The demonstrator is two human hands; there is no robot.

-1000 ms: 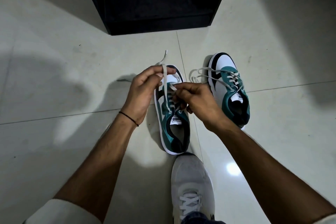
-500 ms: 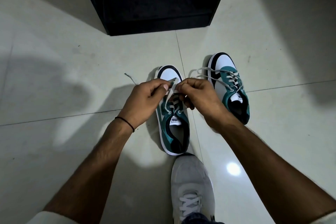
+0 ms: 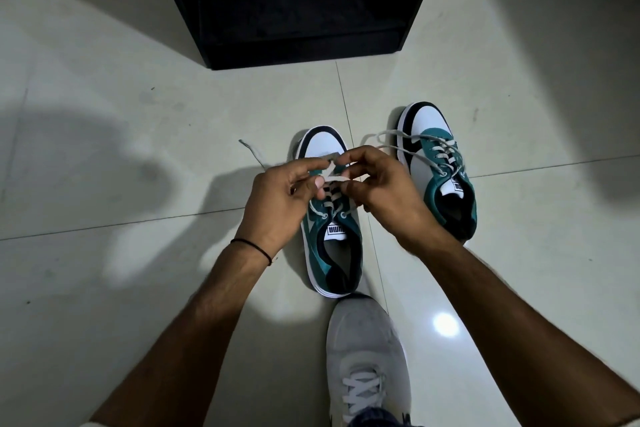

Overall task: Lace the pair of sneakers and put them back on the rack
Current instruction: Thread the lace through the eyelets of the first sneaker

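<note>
Black rack [image 3: 294, 3]: I see it on the tiled floor [image 3: 104, 114], beyond both sneakers.
Right sneaker [image 3: 438, 170]: laced, on floor.
Left sneaker [image 3: 332, 243]: under my hands.
Left hand [image 3: 277, 204]: pinching lace [image 3: 332, 175].
Right hand [image 3: 384, 191]: pinching the same lace.

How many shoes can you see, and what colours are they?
Green, white and black sneakers: 2, the left one under both hands, the right one beside it
Grey shoes worn on a foot: 1
Total: 3 shoes
</note>
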